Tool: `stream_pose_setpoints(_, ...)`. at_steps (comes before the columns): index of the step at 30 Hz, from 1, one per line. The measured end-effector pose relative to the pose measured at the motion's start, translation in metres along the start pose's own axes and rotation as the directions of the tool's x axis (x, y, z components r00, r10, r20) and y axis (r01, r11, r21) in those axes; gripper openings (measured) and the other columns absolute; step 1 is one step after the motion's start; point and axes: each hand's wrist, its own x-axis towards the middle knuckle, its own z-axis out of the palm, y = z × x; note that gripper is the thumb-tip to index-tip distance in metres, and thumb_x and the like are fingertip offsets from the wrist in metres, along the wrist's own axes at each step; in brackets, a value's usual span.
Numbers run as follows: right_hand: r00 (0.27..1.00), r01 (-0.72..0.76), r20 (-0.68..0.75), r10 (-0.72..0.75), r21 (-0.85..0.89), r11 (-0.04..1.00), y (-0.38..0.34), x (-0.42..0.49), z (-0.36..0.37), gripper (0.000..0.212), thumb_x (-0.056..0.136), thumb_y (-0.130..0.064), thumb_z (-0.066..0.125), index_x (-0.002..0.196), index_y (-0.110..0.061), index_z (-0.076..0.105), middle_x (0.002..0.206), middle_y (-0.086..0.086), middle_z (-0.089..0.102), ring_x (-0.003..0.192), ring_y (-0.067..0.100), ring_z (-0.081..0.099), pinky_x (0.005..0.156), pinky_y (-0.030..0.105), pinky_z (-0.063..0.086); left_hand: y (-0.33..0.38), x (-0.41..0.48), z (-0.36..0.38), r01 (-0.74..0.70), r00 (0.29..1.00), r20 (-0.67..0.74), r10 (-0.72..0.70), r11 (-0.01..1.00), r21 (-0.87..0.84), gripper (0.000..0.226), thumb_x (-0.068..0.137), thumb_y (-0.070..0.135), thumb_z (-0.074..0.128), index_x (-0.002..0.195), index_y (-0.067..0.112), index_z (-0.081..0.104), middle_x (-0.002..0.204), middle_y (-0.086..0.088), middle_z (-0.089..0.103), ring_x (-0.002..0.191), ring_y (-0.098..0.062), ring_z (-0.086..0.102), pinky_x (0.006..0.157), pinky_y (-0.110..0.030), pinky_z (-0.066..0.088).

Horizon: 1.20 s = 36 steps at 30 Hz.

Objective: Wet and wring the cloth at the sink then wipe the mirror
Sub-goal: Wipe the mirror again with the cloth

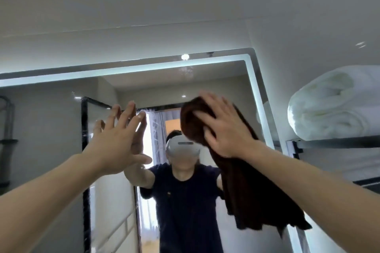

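Observation:
A large mirror (51,129) with a lit frame fills the wall ahead. My right hand (222,127) presses a dark brown cloth (253,191) flat against the glass near the upper right part of the mirror. The cloth's lower end hangs down loose below my wrist. My left hand (115,139) is raised with its fingers spread and its fingertips resting on the glass, left of the cloth; it holds nothing. The reflection shows a person in a dark shirt. The sink is out of view.
A dark metal shelf (329,141) on the right wall carries rolled white towels (333,104), close to the mirror's right edge. The mirror's lit frame (255,88) runs along its top and right side. A dark rack (6,121) shows at far left.

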Motion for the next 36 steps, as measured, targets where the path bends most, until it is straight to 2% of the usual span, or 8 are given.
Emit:
stream_pose_setpoints(3,0.825,-0.520,-0.227,0.518,0.053,0.852,0.027,0.080,-0.011,0.053,0.088,-0.025,0.050,0.141,-0.020,0.055,0.151,0.020,0.040,0.138,0.041,0.038,0.116,0.056,0.032,-0.001,-0.004,-0.006,-0.035,0.999,-0.001,0.035,0.999,0.011,0.126,0.069,0.085,0.060,0.156,0.040,-0.020,0.165,0.006,-0.032,0.154,-0.029,-0.025,0.125,-0.059,0.007)
stream_pose_setpoints(7,0.676,-0.676,-0.282,0.681,0.131,0.725,0.004,0.138,-0.003,0.058,0.089,-0.020,0.047,0.146,-0.017,0.048,0.147,0.019,0.045,0.139,0.037,0.041,0.119,0.048,0.028,-0.039,-0.021,-0.018,0.031,1.000,-0.003,-0.031,0.999,0.013,0.133,0.062,0.080,0.073,0.153,0.049,-0.018,0.167,0.004,-0.026,0.155,-0.032,-0.019,0.123,-0.064,0.014)
stream_pose_setpoints(11,0.815,-0.512,-0.242,0.527,0.125,0.850,-0.058,0.158,0.011,0.052,0.087,-0.022,0.050,0.138,-0.011,0.057,0.146,0.019,0.050,0.139,0.038,0.043,0.121,0.051,0.027,-0.125,-0.044,-0.014,0.252,0.966,0.067,-0.249,0.967,-0.035,0.155,0.046,0.069,0.089,0.149,0.055,-0.026,0.163,0.003,-0.036,0.151,-0.035,-0.029,0.120,-0.070,0.011)
stream_pose_setpoints(16,0.997,0.008,-0.080,0.011,0.238,0.971,-0.222,0.107,0.057,0.058,0.082,-0.029,0.058,0.137,-0.010,0.061,0.151,0.017,0.049,0.146,0.038,0.035,0.125,0.052,0.016,-0.166,-0.059,0.006,0.171,0.980,0.108,-0.168,0.985,-0.017,0.155,0.048,0.064,0.092,0.133,0.067,-0.038,0.158,0.006,-0.043,0.149,-0.037,-0.031,0.120,-0.070,0.012)
stream_pose_setpoints(20,0.921,0.313,0.153,-0.359,0.257,0.914,-0.324,0.015,0.093,0.068,0.079,-0.030,0.064,0.144,-0.011,0.053,0.164,0.012,0.033,0.157,0.034,0.012,0.128,0.051,-0.001,-0.172,-0.060,0.010,0.128,0.988,0.091,-0.125,0.991,-0.030,0.150,0.058,0.058,0.090,0.137,0.062,-0.037,0.159,0.004,-0.042,0.149,-0.039,-0.029,0.120,-0.070,0.011)
stream_pose_setpoints(26,0.799,0.537,0.232,-0.554,0.137,0.832,-0.273,0.013,0.076,0.055,0.091,-0.028,0.054,0.145,-0.017,0.053,0.167,0.008,0.029,0.159,0.029,0.011,0.129,0.048,0.000,-0.181,-0.060,0.010,0.075,0.993,0.089,-0.072,0.997,-0.034,0.158,0.049,0.067,0.090,0.136,0.060,-0.041,0.158,0.003,-0.044,0.149,-0.043,-0.029,0.116,-0.074,0.017)
stream_pose_setpoints(31,0.995,-0.023,0.092,0.037,-0.156,0.988,-0.166,0.069,0.036,0.057,0.085,-0.026,0.049,0.140,-0.015,0.058,0.165,0.005,0.034,0.154,0.032,0.029,0.123,0.057,0.021,-0.200,-0.063,-0.001,-0.057,0.997,0.049,0.054,0.996,0.067,0.149,0.058,0.069,0.085,0.144,0.053,-0.036,0.163,0.003,-0.036,0.154,-0.043,-0.012,0.111,-0.062,0.039)
stream_pose_setpoints(36,0.731,-0.679,-0.055,0.680,-0.159,0.717,-0.148,0.166,0.032,0.062,0.097,-0.033,0.036,0.158,-0.025,0.028,0.172,0.001,0.010,0.157,0.037,0.007,0.123,0.066,0.004,-0.288,-0.079,-0.022,-0.079,0.996,-0.038,0.086,0.985,0.156,0.152,0.051,0.076,0.082,0.150,0.041,-0.028,0.168,-0.013,-0.005,0.152,-0.042,0.007,0.124,-0.052,0.024)
